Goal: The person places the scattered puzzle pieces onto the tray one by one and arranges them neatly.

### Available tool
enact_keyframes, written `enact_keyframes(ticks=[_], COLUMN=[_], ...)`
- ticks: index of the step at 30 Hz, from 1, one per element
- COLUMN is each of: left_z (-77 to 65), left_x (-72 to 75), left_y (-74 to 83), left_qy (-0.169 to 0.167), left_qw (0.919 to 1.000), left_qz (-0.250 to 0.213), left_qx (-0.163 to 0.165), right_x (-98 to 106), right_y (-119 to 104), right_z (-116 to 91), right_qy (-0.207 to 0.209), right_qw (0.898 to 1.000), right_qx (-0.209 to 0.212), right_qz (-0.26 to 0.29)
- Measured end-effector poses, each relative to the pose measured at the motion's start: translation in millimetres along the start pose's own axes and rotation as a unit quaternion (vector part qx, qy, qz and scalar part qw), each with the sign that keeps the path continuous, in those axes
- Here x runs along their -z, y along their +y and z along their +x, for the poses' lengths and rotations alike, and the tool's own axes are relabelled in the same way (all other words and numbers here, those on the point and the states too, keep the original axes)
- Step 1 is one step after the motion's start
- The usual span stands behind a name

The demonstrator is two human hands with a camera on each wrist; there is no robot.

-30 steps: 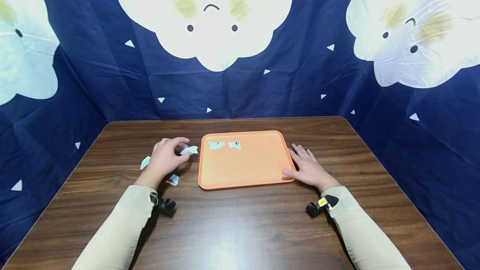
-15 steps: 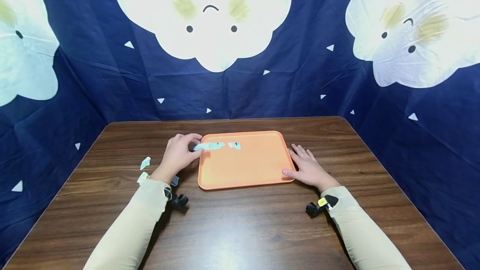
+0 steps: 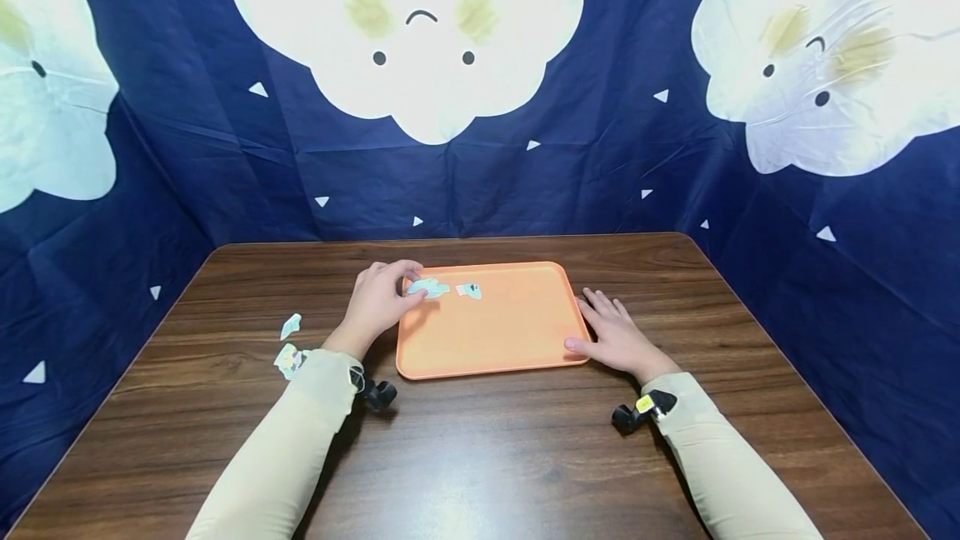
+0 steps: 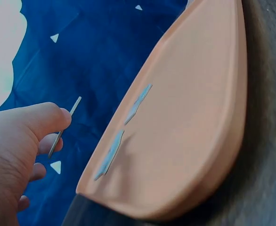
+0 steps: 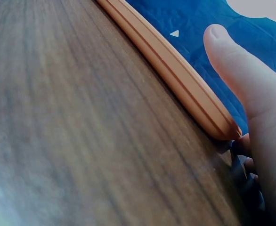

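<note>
Paper scrap (image 4: pixel 76 105) hangs pinched in the left hand (image 3: pixel 377 298) above the left end of the tray (image 3: pixel 502 327), whose right rim the right hand (image 3: pixel 618 338), fingers extended, seemingly steadies.

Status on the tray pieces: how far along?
Done, apparently: two thin pieces lie on the orange tray.
In hand: a third piece, pinched by the left hand over the tray.
Remaining, probably: at least two scraps on the table; the left sleeve may hide more.
</note>
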State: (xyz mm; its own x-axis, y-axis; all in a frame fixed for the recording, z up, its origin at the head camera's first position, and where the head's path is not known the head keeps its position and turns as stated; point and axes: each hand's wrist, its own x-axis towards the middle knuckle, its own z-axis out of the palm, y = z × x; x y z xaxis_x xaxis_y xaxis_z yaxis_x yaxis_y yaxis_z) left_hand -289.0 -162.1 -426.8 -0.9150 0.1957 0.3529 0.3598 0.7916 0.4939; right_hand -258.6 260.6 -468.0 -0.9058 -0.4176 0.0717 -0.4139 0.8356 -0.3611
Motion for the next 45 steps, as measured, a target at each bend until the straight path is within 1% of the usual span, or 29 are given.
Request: enact_keyframes(ticks=[9, 16, 20, 27, 32, 36, 39, 45], left_z=[9.1, 14.7, 18.8, 25.9, 30.4, 32.5, 33.8, 37.2], left_x=[-6.9, -15.4, -21.2, -31.5, -36.6, -43.1, -48.0, -56.5], left_y=[12.7, 20.6, 27.8, 38.6, 45.1, 49.3, 53.4, 60.6], left_qy=[-0.007, -0.008, -0.006, -0.008, -0.016, -0.014, -0.013, -0.022], left_qw=[0.9998, 0.9996, 0.9995, 0.9994, 0.9995, 0.9998, 0.9999, 0.9995], left_qz=[-0.017, -0.028, -0.032, -0.025, -0.023, -0.01, -0.005, -0.014], left_qx=[0.004, 0.0, -0.006, -0.021, -0.016, -0.007, -0.009, -0.015], right_x=[-1, 0, -1, -1, 0, -1, 0, 1], right_y=[1, 0, 0, 0, -1, -1, -1, -3], right_z=[0, -1, 0, 1, 1, 1, 1, 0], right_qy=[0.004, 0.012, 0.009, 0.004, 0.003, 0.002, 0.002, 0.003], right_qw=[1.0, 1.0, 1.0, 1.0, 1.0, 1.0, 1.0, 1.0], right_qx=[0.001, 0.006, 0.002, 0.001, 0.0, 0.003, 0.003, 0.002], right_qz=[0.001, -0.004, -0.006, -0.003, -0.003, -0.001, 0.001, 0.002])
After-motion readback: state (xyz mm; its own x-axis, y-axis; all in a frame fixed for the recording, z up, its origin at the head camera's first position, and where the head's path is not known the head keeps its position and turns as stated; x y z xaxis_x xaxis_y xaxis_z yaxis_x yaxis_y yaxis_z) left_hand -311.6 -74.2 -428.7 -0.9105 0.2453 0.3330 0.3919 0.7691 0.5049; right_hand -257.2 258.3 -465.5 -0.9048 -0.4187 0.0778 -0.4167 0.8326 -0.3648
